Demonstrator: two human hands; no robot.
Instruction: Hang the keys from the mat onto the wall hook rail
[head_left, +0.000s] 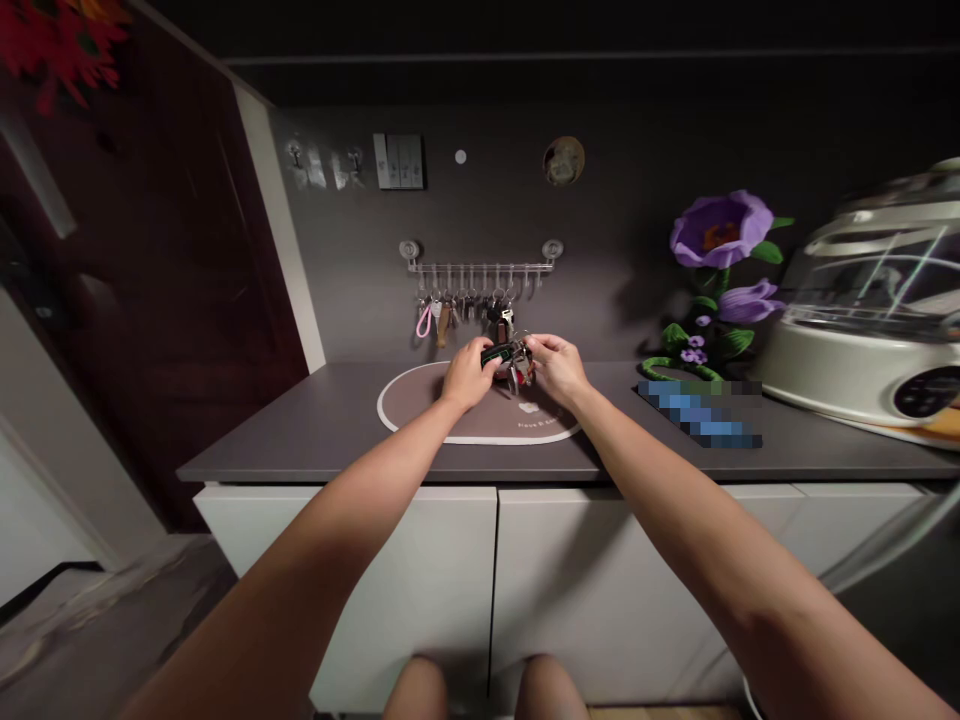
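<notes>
Both hands are held together above a brown oval mat (420, 405) with a white border. My left hand (469, 375) is closed on a dark piece at the left side of a key bunch (516, 375). Fingers of my right hand (556, 368) pinch the bunch's ring at its upper right. Metal keys and a small red piece hang between the hands. Just behind, a clear hook rail (480, 267) on the wall carries several keys, among them a pink loop (424, 321) and a brown tag (443, 326).
The grey counter (300, 430) runs above white cabinet doors (420, 580). Right of the mat lie a blurred blue item (697, 412) and purple crocheted flowers (721, 230). A white appliance (862, 340) stands at the far right. A dark door (165, 250) is on the left.
</notes>
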